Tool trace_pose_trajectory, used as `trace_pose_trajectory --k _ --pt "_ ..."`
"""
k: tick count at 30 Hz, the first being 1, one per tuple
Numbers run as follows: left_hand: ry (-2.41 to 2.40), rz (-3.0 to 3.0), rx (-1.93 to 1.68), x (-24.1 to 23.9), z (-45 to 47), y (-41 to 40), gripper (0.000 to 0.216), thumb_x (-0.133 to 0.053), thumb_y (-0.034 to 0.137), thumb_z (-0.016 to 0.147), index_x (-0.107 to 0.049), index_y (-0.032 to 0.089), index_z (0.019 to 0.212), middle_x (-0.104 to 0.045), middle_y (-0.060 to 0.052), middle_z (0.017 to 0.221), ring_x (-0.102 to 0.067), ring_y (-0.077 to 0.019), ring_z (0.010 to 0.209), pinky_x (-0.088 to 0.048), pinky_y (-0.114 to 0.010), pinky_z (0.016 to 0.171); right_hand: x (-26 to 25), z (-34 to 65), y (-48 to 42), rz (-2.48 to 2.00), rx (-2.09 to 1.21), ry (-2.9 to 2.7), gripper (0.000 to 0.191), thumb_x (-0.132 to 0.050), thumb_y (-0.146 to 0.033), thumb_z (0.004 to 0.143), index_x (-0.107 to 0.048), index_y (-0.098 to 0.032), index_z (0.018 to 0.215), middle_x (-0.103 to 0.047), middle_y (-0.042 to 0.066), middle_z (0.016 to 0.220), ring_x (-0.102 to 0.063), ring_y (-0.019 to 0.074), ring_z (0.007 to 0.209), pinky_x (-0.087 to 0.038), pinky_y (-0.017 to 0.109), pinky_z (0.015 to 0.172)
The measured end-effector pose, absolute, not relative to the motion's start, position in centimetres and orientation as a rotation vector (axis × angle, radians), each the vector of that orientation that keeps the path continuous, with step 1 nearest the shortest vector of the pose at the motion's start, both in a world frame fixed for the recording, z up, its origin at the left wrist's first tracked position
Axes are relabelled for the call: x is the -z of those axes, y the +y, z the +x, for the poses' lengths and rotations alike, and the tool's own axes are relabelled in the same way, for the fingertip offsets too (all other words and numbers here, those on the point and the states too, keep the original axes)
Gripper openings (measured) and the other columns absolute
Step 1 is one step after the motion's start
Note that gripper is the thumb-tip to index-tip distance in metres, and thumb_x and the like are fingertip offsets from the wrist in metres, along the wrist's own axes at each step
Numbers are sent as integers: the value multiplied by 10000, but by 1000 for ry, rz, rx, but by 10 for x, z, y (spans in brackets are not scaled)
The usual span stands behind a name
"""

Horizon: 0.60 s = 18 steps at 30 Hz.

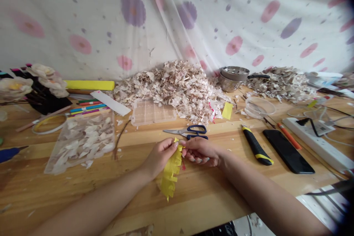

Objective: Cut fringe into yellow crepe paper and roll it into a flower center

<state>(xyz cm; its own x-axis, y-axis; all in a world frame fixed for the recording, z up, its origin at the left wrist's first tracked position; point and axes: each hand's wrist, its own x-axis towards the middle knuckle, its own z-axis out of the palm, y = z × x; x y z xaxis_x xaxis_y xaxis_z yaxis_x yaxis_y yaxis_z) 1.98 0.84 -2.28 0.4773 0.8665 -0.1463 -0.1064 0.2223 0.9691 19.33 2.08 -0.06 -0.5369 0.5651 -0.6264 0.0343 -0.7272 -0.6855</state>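
A strip of yellow crepe paper [170, 177], cut into a fringe along its right edge, hangs down over the table. My left hand [162, 155] pinches its upper end between thumb and fingers. Against the same end, my right hand [200, 152] holds thumb and forefinger closed on the paper, its other fingers curled below. Just beyond both hands lie scissors [190, 131] with dark blue handles, blades pointing left. A small red scrap [183, 166] shows beneath my right hand.
Behind is a big heap of pale petals [177, 84]. To the left stand a box of petals [85, 142] and a clear lid [153, 112]. A utility knife [257, 145], a phone [289, 151] and a power strip [318, 143] lie on the right.
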Motion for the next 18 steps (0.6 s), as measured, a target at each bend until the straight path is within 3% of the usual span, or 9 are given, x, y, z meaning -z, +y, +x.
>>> trace_pose_trajectory --k 10,18 --pt "872 1193 -796 30 18 10 351 -605 495 783 -546 160 697 -503 27 610 -387 -96 523 -268 -218 491 -5 195 21 -1301 -2323 -952 412 -386 -314 962 -606 -100 686 -505 -41 398 -312 16 249 -204 104 239" --pt "840 1184 -765 28 19 8 340 -580 492 803 -563 155 761 -588 -7 688 -448 -101 542 -308 -215 502 -6 195 19 -1308 -2291 -999 282 -455 -209 908 -604 -97 696 -489 -55 400 -296 11 257 -182 106 253"
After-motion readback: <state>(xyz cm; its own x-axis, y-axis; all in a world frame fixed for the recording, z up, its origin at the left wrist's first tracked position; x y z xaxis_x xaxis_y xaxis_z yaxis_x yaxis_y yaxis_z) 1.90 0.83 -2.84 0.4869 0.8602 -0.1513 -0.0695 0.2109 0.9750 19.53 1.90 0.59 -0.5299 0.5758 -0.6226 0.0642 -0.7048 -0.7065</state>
